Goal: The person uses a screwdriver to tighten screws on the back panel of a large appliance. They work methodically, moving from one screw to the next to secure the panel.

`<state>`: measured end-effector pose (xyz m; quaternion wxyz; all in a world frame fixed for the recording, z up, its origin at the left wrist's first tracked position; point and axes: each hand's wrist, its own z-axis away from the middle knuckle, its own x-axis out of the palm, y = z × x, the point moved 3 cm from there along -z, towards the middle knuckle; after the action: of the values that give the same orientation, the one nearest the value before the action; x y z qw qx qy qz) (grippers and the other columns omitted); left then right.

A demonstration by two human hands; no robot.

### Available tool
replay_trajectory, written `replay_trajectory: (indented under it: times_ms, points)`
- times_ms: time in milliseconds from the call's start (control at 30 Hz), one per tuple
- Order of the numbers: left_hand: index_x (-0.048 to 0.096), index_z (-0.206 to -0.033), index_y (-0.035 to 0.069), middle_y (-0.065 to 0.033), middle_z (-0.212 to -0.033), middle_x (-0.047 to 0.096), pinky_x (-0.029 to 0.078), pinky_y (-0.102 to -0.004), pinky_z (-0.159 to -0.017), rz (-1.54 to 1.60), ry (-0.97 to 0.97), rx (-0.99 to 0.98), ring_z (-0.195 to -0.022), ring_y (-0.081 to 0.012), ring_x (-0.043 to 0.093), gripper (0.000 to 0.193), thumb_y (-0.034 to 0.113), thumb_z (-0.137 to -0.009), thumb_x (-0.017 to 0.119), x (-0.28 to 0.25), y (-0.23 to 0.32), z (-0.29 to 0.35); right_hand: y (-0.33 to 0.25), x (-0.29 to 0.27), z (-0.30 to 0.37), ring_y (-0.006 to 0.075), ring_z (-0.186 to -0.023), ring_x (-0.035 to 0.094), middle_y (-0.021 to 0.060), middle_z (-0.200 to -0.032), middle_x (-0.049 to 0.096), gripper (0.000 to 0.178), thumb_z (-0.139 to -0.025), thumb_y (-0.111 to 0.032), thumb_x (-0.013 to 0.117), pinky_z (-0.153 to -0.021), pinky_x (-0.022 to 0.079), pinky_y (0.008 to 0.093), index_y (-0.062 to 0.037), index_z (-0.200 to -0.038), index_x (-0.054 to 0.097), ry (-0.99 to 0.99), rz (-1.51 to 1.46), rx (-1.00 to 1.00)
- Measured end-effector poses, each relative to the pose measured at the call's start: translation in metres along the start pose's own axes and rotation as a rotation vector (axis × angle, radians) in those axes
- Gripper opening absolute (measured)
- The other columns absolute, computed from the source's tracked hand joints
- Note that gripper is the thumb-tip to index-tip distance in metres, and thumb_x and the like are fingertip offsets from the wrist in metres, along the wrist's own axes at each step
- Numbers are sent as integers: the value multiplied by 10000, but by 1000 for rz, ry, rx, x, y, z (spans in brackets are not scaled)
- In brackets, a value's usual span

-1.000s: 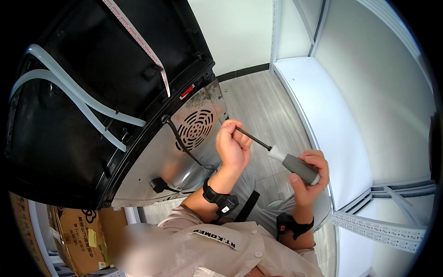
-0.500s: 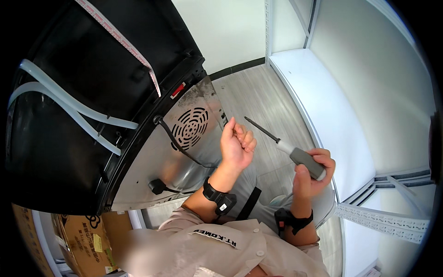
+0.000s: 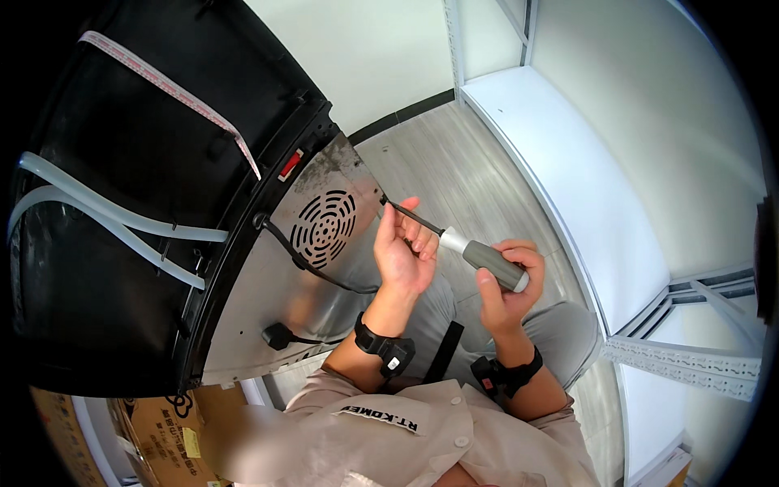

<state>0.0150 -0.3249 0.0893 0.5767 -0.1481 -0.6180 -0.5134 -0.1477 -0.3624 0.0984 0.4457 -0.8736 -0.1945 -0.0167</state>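
Note:
A screwdriver [image 3: 487, 261] with a grey and white handle and a dark shaft is gripped by its handle in my right hand [image 3: 513, 292]. Its shaft runs leftward to my left hand [image 3: 406, 253], palm up, whose curled thumb and fingers close about the shaft near the tip. That tip meets the right edge of a shiny metal panel [image 3: 268, 312] on a black appliance [image 3: 162, 105]; my fingers partly hide the spot, and no screw can be made out. Round vent slots [image 3: 324, 229] lie just left of my left hand.
A black power cord [image 3: 284, 247] crosses the panel, with a plug [image 3: 277, 336] below. Two pale hoses [image 3: 122, 213] and a pink-and-white measuring tape [image 3: 162, 81] lie on the appliance. A cardboard box [image 3: 162, 434] stands at lower left, a white shelf [image 3: 560, 154] at right.
My right hand has brought the screwdriver left and slightly up, so its tip now reaches the panel's edge. My left hand's fingers now close about the shaft. The whole view has shifted slightly.

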Motion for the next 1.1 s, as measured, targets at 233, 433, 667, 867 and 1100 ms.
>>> replay_trajectory:
  times_ms: [233,433,667,867,1100]
  points:
    - [571,-936,124,77,-612,344,223,-234,-450,-111,12,87,-528,-59,293,302,373,-1044,438,-3,5,-6,2,4,1,182,-832,576,166,-1024,561,359,-737,13,690,-733,481,300,-19,-1036,495,-5,4,20]
    - [563,-983,61,50,-613,343,209,-243,-433,-101,35,129,-489,-69,254,296,320,-1051,437,-5,7,-8,2,9,-1,183,-842,572,161,-1025,560,354,-737,22,684,-744,472,298,-18,-1033,495,-4,-2,40]
    - [578,-1028,56,56,-603,338,205,-236,-432,-193,3,164,-484,-57,250,239,258,-1048,451,-4,8,-7,9,11,0,177,-864,557,152,-1022,559,338,-754,7,676,-787,458,310,-24,-1036,492,66,-85,178]
    - [558,-1035,43,57,-591,316,210,-235,-442,-248,-36,175,-484,-54,245,232,272,-1026,517,-7,7,-9,15,6,5,166,-855,548,140,-992,567,332,-750,15,659,-769,450,302,-27,-1032,489,102,-86,230]
    - [577,-1027,48,61,-587,313,202,-232,-434,-257,-34,194,-478,-53,232,236,269,-1034,496,-6,8,-10,15,9,2,150,-817,541,114,-946,575,318,-752,11,675,-742,444,285,-27,-1010,492,140,-129,297]
